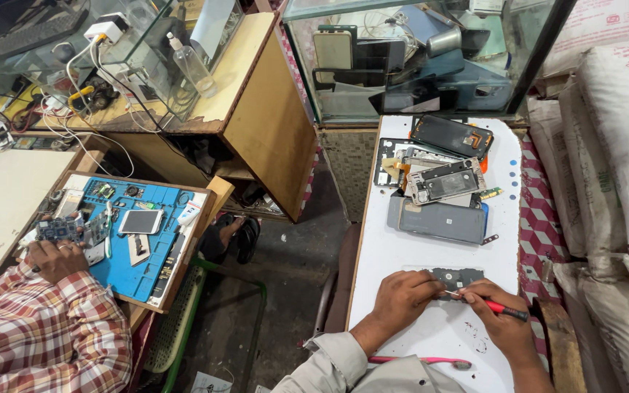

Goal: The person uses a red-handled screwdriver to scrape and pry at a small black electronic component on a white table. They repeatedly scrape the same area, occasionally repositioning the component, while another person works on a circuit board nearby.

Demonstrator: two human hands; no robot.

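A glass display case [416, 58] stands at the back in even light. Left of it sits a worn wooden cabinet [256, 109]; right of it, stacked white sacks [613, 124]; below it, dark concrete floor [285, 291]

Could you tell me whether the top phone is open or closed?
Open: the top phone on the pile lies with bare innards showing.

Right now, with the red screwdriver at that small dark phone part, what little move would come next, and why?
Probably a short turn of the red-handled screwdriver. The right hand holds it with the tip at the edge of the dark phone part, and the left hand pins that part to the white table, so it looks braced for turning.
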